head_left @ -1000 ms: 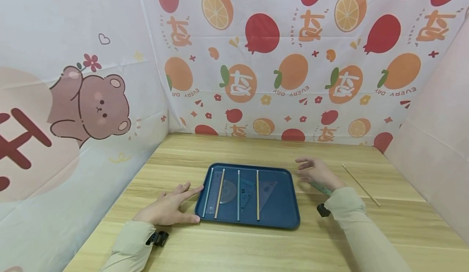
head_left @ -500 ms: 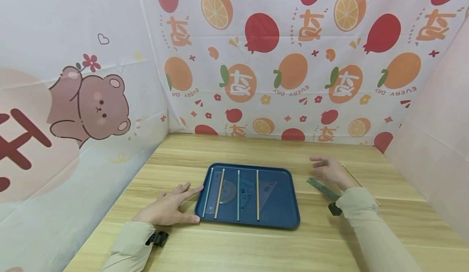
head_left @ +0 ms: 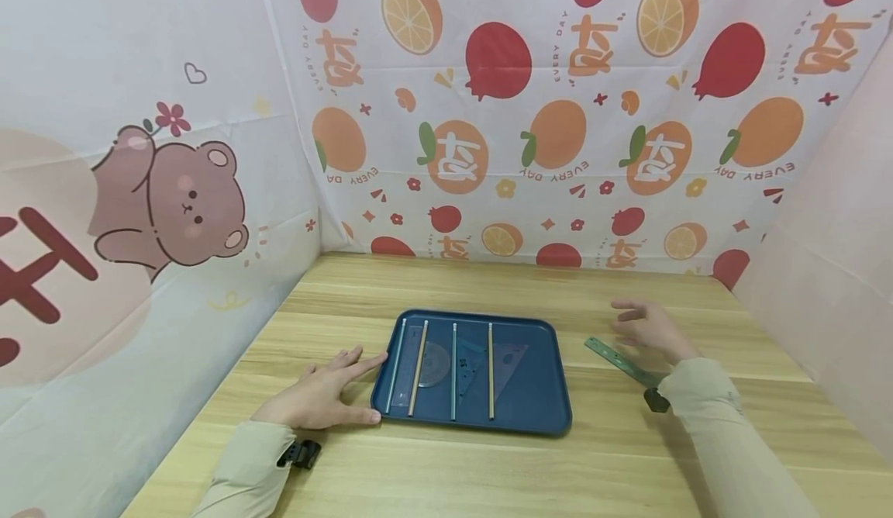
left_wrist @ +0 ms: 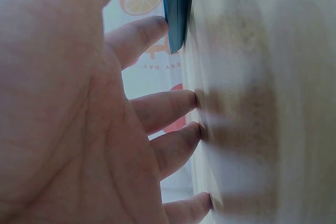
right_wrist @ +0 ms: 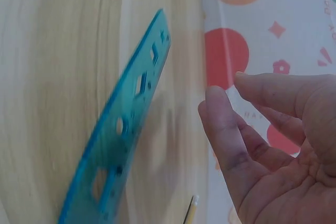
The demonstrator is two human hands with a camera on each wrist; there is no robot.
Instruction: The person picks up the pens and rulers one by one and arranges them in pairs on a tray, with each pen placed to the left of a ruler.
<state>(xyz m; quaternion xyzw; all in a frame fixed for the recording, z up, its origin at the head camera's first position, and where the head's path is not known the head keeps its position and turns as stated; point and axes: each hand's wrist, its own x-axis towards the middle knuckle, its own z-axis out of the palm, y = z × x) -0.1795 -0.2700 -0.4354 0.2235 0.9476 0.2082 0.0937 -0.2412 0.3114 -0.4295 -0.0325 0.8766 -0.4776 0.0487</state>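
Observation:
My left hand [head_left: 321,394] lies at the left side of a dark blue tray [head_left: 533,405], thumb and index finger at its rim; in the left wrist view other fingertips rest on the table. Several pencils lie on the tray, including a yellow pencil [head_left: 491,378], among a clear ruler [head_left: 401,390], a protractor [head_left: 436,364], a teal set square [head_left: 472,369] and a clear set square [head_left: 509,364]. My right hand [head_left: 652,329] hovers with loosely bent fingers and holds nothing. Beside it is a green ruler [head_left: 617,359]. Another yellow pencil [right_wrist: 191,212] shows its end in the right wrist view.
The wooden table [head_left: 460,475] runs back to a fruit-print cloth [head_left: 502,192]. A bear-print cloth [head_left: 195,200] hangs on the left and a pale cloth [head_left: 823,254] on the right.
My right hand has moved right, away from the tray, leaving the green ruler more exposed. The pencil at the right is now covered by that hand and arm in the head view. My left hand stays put.

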